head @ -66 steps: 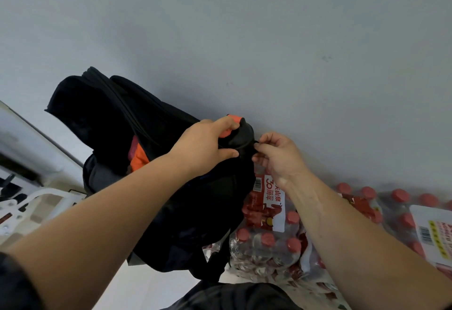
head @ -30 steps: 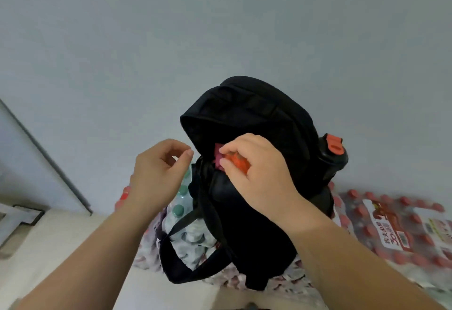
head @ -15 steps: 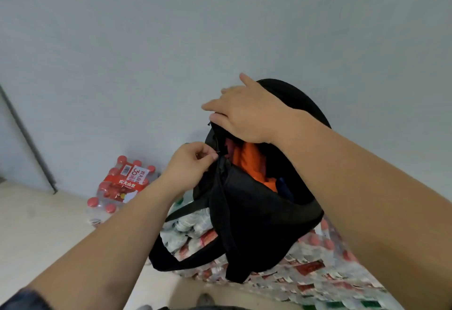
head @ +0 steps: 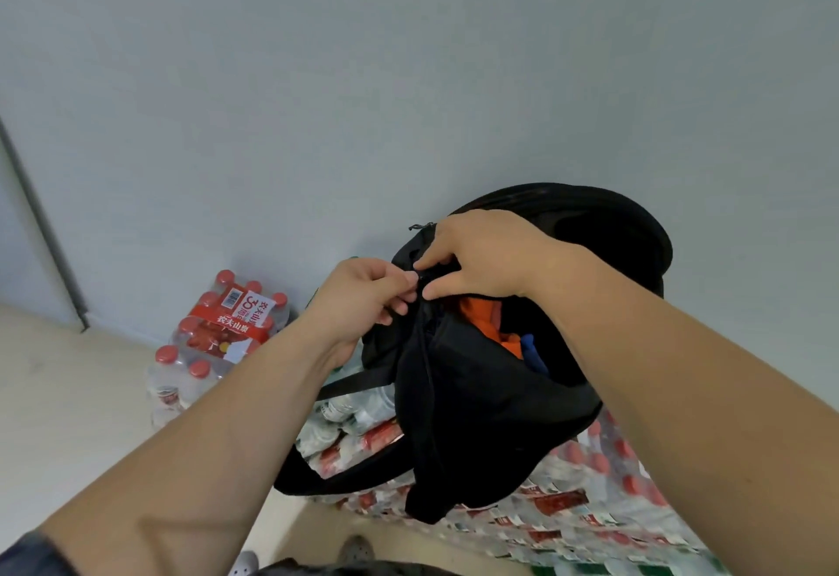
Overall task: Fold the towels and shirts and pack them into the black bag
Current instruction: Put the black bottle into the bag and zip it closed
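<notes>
A black backpack (head: 490,416) sits on shrink-wrapped packs of water bottles (head: 567,516) that lie on the floor (head: 68,416) against a grey-blue wall (head: 408,76). The bag leans with its top toward the wall. Its main opening is partly open, and inside it an orange cloth (head: 483,321) shows, with a dark blue item (head: 533,355) just beside it, on the right.

The left hand (head: 363,298) is at the left end of the opening. Its grip is pressed together: thumb and forefinger pinch the bag at the zip line. I cannot tell if the zipper pull itself is between them. The right hand (head: 481,257) lies over the top rim of the bag, with its fingers curled on the black fabric. Its thumb and forefinger pinch the edge just beside the left fingertips, almost touching them.

A black strap (head: 345,478) hangs from the bag in a loop over the bottle packs. To the left, one separate pack with red caps and a red label (head: 222,330) stands by the wall. At the bottom edge, the tips of two shoes (head: 356,548) are visible.
</notes>
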{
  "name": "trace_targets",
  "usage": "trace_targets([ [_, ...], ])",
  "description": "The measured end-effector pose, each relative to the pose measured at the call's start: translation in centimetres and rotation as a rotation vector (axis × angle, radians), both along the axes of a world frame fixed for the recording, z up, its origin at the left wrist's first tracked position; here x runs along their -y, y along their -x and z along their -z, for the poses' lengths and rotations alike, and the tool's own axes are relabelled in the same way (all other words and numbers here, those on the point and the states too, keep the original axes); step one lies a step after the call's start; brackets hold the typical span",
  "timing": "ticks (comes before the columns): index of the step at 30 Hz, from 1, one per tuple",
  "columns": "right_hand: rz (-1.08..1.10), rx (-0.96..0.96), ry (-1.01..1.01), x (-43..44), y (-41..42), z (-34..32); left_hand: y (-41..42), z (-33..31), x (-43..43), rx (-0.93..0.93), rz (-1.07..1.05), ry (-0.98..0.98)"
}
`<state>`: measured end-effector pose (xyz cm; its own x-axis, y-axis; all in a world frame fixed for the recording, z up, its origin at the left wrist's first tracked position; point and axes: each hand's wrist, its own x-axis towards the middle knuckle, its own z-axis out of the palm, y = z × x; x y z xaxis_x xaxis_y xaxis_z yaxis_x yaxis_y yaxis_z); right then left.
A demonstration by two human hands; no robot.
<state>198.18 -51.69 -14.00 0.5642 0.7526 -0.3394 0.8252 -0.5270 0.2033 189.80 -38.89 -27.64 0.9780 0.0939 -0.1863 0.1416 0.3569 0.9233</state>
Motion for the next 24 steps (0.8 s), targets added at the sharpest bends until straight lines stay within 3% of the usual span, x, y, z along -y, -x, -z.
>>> trace_targets([
  [9,0.052,0.082,-0.060,-0.5,-0.2,1.6,0.4,0.2,0.2,0.056,0.051,0.122],
  [13,0.128,0.043,-0.071,-0.3,0.4,0.6,-0.2,1.1,0.3,0.145,-0.059,-0.204],
  [16,0.159,0.059,-0.048,0.0,0.7,0.5,-1.2,1.5,0.4,0.320,-0.007,-0.491],
  [24,0.270,0.041,0.250,-0.1,0.9,0.0,-2.9,0.0,1.8,0.557,0.061,-0.828],
])
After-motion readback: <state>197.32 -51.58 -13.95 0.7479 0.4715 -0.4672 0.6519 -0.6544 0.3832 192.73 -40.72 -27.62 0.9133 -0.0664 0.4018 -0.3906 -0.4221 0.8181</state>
